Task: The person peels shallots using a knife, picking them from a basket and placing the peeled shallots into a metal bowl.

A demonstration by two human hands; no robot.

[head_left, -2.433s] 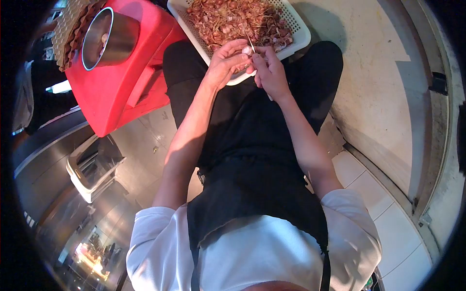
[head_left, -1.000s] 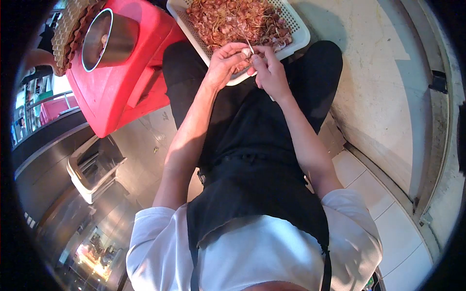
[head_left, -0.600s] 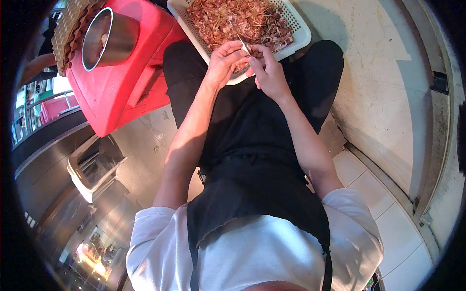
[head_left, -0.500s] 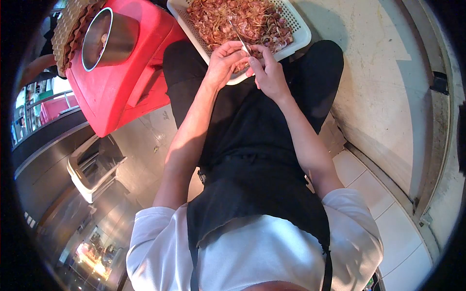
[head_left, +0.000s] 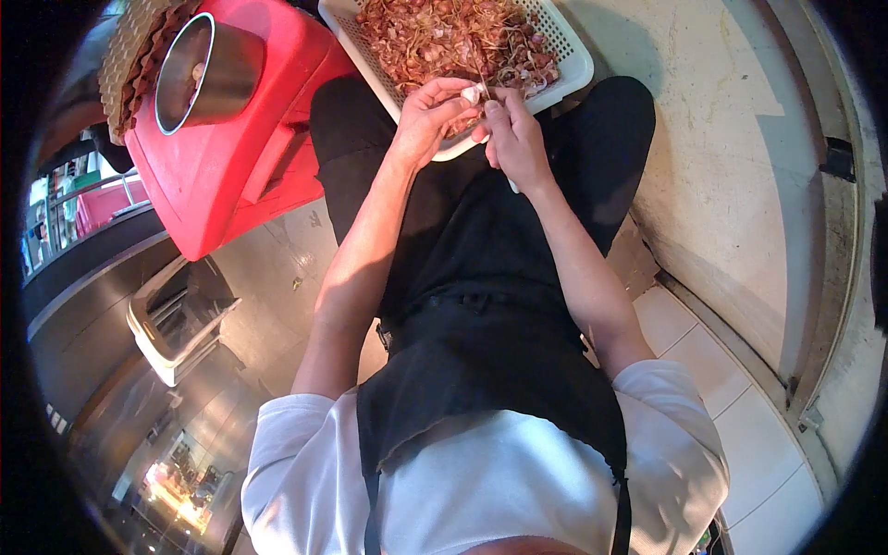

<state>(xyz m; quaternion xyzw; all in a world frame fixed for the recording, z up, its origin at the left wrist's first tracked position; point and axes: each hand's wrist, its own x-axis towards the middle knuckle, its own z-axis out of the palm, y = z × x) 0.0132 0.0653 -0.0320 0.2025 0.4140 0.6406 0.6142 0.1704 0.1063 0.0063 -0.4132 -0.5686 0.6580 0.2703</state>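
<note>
My left hand [head_left: 437, 118] pinches a small pale shallot [head_left: 473, 94] between thumb and fingers. Close beside it, my right hand [head_left: 518, 139] is wrapped round a small knife [head_left: 514, 187]; the handle's pale end sticks out below the palm. The thin blade points up past the shallot, and most of the grip is hidden by the fingers. Both hands are over the near edge of a white perforated basket [head_left: 575, 67]. Reddish-brown shallots and loose skins with stringy roots [head_left: 435, 42] fill the basket, which sits between my knees.
To the left, a steel pot [head_left: 236, 79] with a few pale pieces inside stands tilted in view on a red plastic box [head_left: 287, 65]. Brown corrugated cardboard [head_left: 139, 55] is behind it. A wall [head_left: 731, 185] rises on the right. Another person's arm shows at far left.
The right hand has turned and shifted slightly right, bringing the knife's handle end into view. The blade now stands more upright, and the shallot shows more plainly. The left hand barely moves.
</note>
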